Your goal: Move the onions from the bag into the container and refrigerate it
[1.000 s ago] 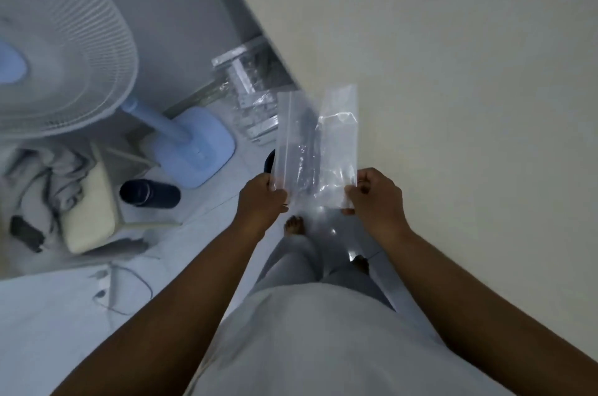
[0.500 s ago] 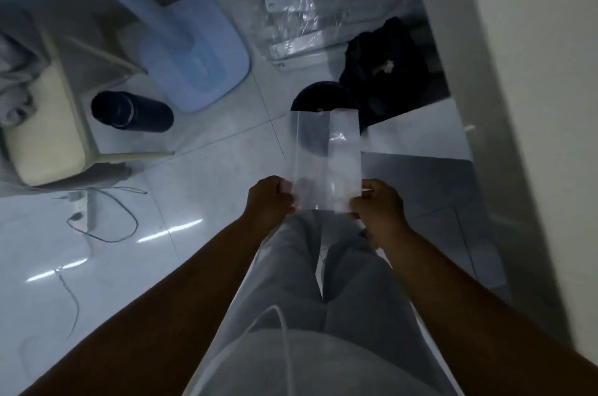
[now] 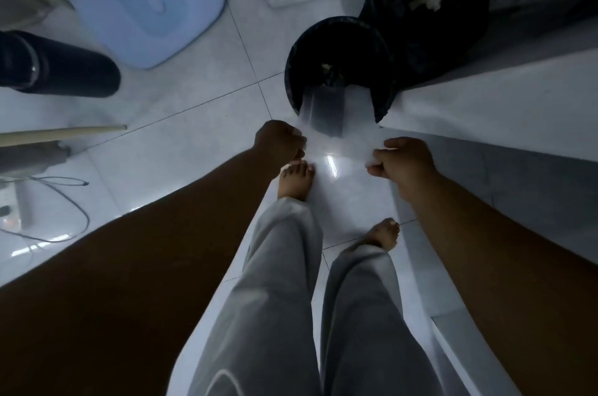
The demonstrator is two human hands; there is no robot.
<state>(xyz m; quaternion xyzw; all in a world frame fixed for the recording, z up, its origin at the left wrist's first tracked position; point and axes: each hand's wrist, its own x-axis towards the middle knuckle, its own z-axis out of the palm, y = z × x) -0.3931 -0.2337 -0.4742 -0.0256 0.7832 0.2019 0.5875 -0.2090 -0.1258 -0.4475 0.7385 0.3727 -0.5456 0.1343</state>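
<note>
Both hands (image 3: 280,140) (image 3: 403,160) pinch bag (image 3: 336,124) (over bin (image 3: 339,36)).

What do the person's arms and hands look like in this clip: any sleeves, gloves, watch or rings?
Both forearms are bare as far up as the frame shows: no sleeves in view. The left hand and right hand wear no gloves, and no watch, bracelet or ring is visible, though the light is dim. Below the arms the person wears loose light grey trousers and stands barefoot.
</note>
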